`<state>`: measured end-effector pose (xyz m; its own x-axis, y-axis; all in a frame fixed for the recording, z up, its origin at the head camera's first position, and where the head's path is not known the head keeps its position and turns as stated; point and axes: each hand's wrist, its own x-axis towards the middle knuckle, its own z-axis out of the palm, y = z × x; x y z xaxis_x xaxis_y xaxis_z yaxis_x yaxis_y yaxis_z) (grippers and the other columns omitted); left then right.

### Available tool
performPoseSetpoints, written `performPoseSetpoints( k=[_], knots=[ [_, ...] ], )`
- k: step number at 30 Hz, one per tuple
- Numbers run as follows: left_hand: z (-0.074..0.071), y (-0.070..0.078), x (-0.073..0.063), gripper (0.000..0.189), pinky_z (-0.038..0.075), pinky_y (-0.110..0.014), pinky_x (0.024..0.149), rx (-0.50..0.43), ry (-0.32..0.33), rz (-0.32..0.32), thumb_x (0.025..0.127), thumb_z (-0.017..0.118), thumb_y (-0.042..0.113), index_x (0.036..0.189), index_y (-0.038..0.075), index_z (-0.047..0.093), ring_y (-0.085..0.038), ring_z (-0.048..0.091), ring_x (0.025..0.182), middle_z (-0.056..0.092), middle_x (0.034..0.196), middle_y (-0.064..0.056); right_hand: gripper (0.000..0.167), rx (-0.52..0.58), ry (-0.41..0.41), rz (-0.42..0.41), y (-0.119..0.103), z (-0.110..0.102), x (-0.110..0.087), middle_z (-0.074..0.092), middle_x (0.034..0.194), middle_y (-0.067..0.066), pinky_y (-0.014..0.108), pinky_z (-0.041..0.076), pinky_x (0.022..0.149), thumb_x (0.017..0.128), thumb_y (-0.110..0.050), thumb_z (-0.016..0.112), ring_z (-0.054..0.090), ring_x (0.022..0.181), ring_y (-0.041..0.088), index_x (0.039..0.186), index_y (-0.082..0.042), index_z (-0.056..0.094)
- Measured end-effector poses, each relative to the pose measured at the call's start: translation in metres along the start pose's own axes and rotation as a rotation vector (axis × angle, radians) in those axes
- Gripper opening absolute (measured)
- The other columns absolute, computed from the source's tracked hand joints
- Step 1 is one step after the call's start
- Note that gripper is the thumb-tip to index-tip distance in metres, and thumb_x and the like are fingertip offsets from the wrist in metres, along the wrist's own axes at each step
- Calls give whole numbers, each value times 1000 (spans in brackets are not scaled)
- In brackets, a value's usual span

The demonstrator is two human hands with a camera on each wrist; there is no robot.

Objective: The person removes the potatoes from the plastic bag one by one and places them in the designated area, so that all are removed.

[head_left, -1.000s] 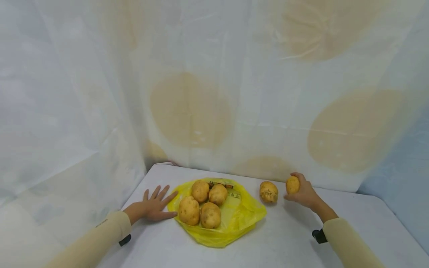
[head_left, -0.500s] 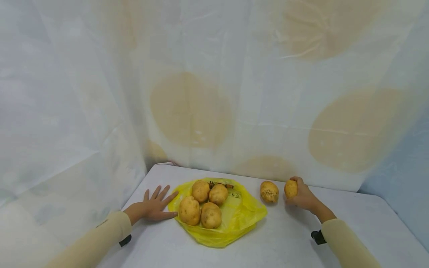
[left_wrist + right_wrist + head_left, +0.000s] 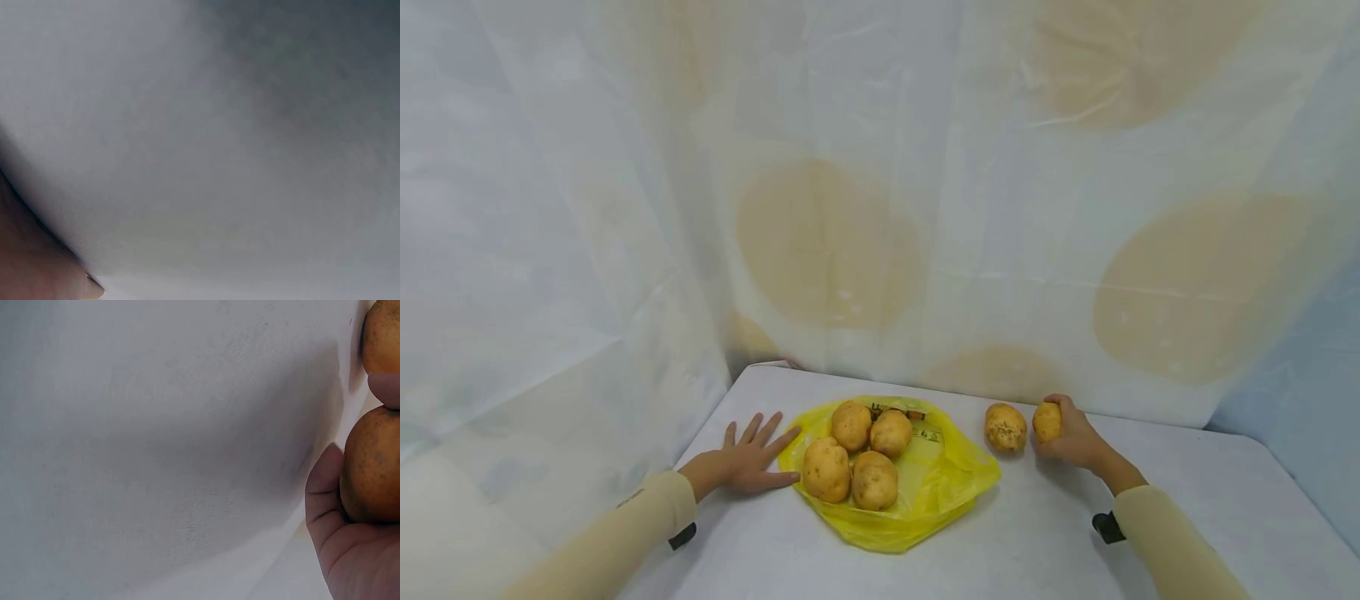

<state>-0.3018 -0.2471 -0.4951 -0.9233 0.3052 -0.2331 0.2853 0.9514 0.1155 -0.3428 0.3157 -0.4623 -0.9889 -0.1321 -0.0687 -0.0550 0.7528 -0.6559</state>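
My right hand (image 3: 1077, 439) grips a potato (image 3: 1047, 422), its thumb and fingers curled round the sides. In the right wrist view the held potato (image 3: 375, 465) sits between thumb and fingers. Just left of it on the table lies another potato (image 3: 1005, 428). A yellow plastic bag (image 3: 917, 492) is spread flat in the middle, with several potatoes (image 3: 874, 481) grouped on its left half. My left hand (image 3: 748, 462) lies with fingers spread, its thumb and little finger at the bag's left edge. Only part of that hand (image 3: 44, 269) shows in the left wrist view.
The white table (image 3: 1022, 533) is backed by a pale hanging sheet (image 3: 985, 208) with tan round patches. More sheeting (image 3: 550, 292) hangs on the left, close to the left forearm. A dark band (image 3: 1107, 527) is on the right wrist.
My right hand has moved the held potato down and left, closer to the lone potato on the table. The left hand and the bag have stayed in place.
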Motion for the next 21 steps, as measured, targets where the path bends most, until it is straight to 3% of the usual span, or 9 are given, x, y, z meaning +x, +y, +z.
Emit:
performPoseSetpoints(
  k=[7,21],
  knots=[
    [1,-1,2,94,-3,-77,109,1,-6,-9,82,37,86,158,34,20,-48,2,151,3,167,-14,97,-6,-7,11,-2,2,3,46,128,28,48,50,87,73,-16,81,51,108,38,145,3,19],
    [1,-1,1,92,-3,-77,109,-1,-10,-3,83,37,85,158,34,19,-48,2,151,3,167,-14,102,-9,-29,-3,3,9,3,47,126,27,43,49,82,65,-11,82,52,103,34,145,3,20]
  ],
)
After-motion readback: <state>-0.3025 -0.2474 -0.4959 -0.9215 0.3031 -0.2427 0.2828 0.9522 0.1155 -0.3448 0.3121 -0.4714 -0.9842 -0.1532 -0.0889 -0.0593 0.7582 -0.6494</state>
